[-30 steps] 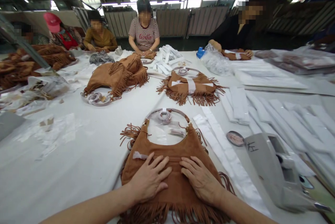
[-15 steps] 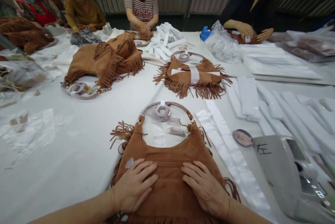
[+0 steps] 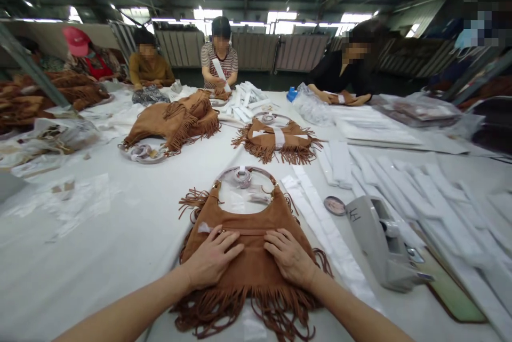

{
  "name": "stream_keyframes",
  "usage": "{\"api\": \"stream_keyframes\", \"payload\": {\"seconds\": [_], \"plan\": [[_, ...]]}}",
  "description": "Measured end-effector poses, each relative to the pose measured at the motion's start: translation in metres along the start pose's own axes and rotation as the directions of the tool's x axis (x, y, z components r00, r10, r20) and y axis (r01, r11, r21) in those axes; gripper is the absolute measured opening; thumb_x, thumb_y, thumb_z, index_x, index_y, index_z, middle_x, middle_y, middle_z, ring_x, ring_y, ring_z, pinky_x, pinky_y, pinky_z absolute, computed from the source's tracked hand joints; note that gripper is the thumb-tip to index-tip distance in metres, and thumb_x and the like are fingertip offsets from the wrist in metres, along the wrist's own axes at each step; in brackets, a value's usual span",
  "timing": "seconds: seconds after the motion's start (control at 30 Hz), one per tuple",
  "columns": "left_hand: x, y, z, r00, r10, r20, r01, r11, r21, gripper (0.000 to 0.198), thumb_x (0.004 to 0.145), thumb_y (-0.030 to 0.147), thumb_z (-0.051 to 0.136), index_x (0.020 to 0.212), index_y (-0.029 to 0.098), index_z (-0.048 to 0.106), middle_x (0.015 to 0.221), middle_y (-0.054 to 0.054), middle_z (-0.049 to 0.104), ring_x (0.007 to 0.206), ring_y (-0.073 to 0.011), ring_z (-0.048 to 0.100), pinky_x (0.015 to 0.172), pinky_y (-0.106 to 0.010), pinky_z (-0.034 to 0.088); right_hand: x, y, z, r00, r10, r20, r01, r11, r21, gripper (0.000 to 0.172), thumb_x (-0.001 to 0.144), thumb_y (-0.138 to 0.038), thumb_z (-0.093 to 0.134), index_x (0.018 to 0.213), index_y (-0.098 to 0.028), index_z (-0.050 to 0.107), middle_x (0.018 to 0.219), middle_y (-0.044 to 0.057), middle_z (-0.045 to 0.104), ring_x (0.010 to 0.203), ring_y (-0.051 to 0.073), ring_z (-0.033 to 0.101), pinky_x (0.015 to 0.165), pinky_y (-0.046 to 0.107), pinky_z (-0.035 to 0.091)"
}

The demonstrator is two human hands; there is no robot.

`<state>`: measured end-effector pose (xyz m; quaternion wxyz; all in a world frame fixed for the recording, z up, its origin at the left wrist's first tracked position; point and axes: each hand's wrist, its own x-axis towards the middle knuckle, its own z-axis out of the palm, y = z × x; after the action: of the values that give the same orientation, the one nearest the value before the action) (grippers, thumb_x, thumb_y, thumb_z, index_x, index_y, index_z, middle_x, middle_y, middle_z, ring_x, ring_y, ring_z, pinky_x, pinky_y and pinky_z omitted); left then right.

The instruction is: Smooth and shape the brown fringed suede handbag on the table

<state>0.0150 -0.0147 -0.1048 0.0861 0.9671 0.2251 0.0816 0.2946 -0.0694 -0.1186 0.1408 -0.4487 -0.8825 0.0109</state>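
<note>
A brown suede handbag [image 3: 252, 270] with long fringes lies flat on the white table in front of me, its wrapped handle pointing away. My left hand [image 3: 212, 257] rests on the bag's left half, fingers stretched out near the zipper seam. On the right half lies my right hand [image 3: 291, 257], palm down with its fingers a little bent. Inside the handle's loop sits a coiled wrapped strap [image 3: 242, 177]. Long white strips [image 3: 328, 235] of wrapping lie just right of the bag.
A grey tape dispenser [image 3: 378, 243] and a small round dish [image 3: 335, 206] stand at the right. Farther off lie a folded fringed bag [image 3: 279, 136] and more brown bags [image 3: 160, 123]. White padded strips [image 3: 424, 187] cover the right side. Several co-workers sit across the table.
The view has tilted up, showing the ceiling and more of the bag's lower fringe. Both hands stay on the bag. The co-worker opposite now holds up a white strip.
</note>
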Motion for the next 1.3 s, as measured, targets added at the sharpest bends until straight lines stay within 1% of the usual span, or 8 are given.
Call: {"api": "stream_keyframes", "payload": {"seconds": [0.1, 0.2, 0.3, 0.5, 0.6, 0.73, 0.97, 1.3], "plan": [[0.009, 0.02, 0.0, 0.997, 0.071, -0.011, -0.071, 0.997, -0.008, 0.048, 0.09, 0.02, 0.042, 0.137, 0.026, 0.038, 0.147, -0.008, 0.039, 0.134, -0.0246, 0.034, 0.115, -0.053, 0.021, -0.003, -0.004, -0.002, 1.0, 0.001, -0.022, -0.001, 1.0, 0.003, 0.029, 0.087, -0.012, 0.043, 0.112, -0.016, 0.056, 0.119, 0.01, 0.06, 0.116, 0.022, 0.049, 0.105, 0.043, 0.033], [0.017, 0.032, 0.006, 0.998, 0.056, -0.013, -0.056, 0.998, -0.016, 0.043, 0.094, 0.026, 0.038, 0.137, 0.029, 0.039, 0.145, -0.007, 0.042, 0.132, -0.0254, 0.037, 0.11, -0.048, 0.031, -0.001, -0.009, -0.006, 0.999, 0.05, 0.006, -0.05, 0.997, 0.063, 0.026, 0.086, -0.012, 0.044, 0.108, -0.017, 0.057, 0.114, 0.009, 0.062, 0.112, 0.021, 0.051, 0.103, 0.04, 0.035], [0.018, 0.034, 0.015, 1.0, 0.011, 0.007, -0.011, 1.0, -0.007, 0.044, 0.096, 0.031, 0.033, 0.141, 0.033, 0.033, 0.141, -0.007, 0.047, 0.12, -0.0262, 0.047, 0.096, -0.044, 0.041, 0.019, -0.012, -0.013, 0.976, 0.216, 0.033, -0.218, 0.971, 0.094, 0.021, 0.089, -0.016, 0.042, 0.101, -0.018, 0.059, 0.1, 0.007, 0.065, 0.097, 0.019, 0.056, 0.095, 0.036, 0.039], [0.013, 0.032, 0.025, 0.999, -0.045, -0.021, 0.045, 0.999, -0.012, 0.048, 0.097, 0.034, 0.034, 0.142, 0.043, 0.024, 0.143, -0.004, 0.044, 0.11, -0.0258, 0.051, 0.085, -0.042, 0.044, 0.106, 0.006, -0.003, 0.833, 0.552, 0.033, -0.552, 0.833, 0.029, 0.025, 0.093, -0.03, 0.042, 0.095, -0.016, 0.062, 0.094, 0.013, 0.068, 0.091, 0.024, 0.062, 0.084, 0.038, 0.044], [0.013, 0.031, 0.027, 0.998, -0.061, -0.015, 0.061, 0.998, -0.025, 0.047, 0.097, 0.035, 0.032, 0.142, 0.045, 0.022, 0.144, -0.002, 0.042, 0.11, -0.0252, 0.051, 0.085, -0.043, 0.044, 0.141, 0.021, 0.013, 0.728, 0.669, 0.151, -0.677, 0.736, 0.001, 0.032, 0.079, -0.046, 0.062, 0.078, -0.014, 0.065, 0.082, 0.016, 0.07, 0.083, 0.03, 0.066, 0.075, 0.04, 0.047], [0.014, 0.029, 0.026, 0.997, -0.076, 0.021, 0.077, 0.994, -0.078, 0.045, 0.098, 0.038, 0.028, 0.141, 0.047, 0.021, 0.144, -0.001, 0.042, 0.11, -0.0247, 0.05, 0.085, -0.045, 0.046, 0.157, 0.031, 0.032, 0.634, 0.718, 0.286, -0.75, 0.661, 0.005, 0.028, 0.064, -0.043, 0.075, 0.072, -0.017, 0.067, 0.08, 0.012, 0.071, 0.082, 0.029, 0.067, 0.068, 0.035, 0.047], [0.014, 0.024, 0.03, 0.997, -0.069, 0.043, 0.075, 0.986, -0.148, 0.047, 0.098, 0.04, 0.029, 0.142, 0.05, 0.016, 0.144, -0.003, 0.042, 0.11, -0.0266, 0.051, 0.086, -0.051, 0.048, 0.144, 0.036, 0.033, 0.655, 0.683, 0.323, -0.734, 0.676, 0.06, 0.011, 0.076, -0.029, 0.064, 0.076, -0.018, 0.066, 0.079, 0.004, 0.07, 0.081, 0.019, 0.065, 0.071, 0.029, 0.045], [0.019, 0.02, 0.034, 0.997, -0.048, 0.068, 0.061, 0.978, -0.198, 0.047, 0.097, 0.039, 0.03, 0.141, 0.051, 0.018, 0.141, -0.005, 0.044, 0.11, -0.0279, 0.051, 0.085, -0.053, 0.049, 0.146, 0.065, 0.035, 0.652, 0.702, 0.287, -0.752, 0.647, 0.126, 0.021, 0.08, -0.034, 0.068, 0.072, -0.016, 0.061, 0.074, -0.001, 0.063, 0.074, 0.015, 0.059, 0.076, 0.034, 0.049]]}}
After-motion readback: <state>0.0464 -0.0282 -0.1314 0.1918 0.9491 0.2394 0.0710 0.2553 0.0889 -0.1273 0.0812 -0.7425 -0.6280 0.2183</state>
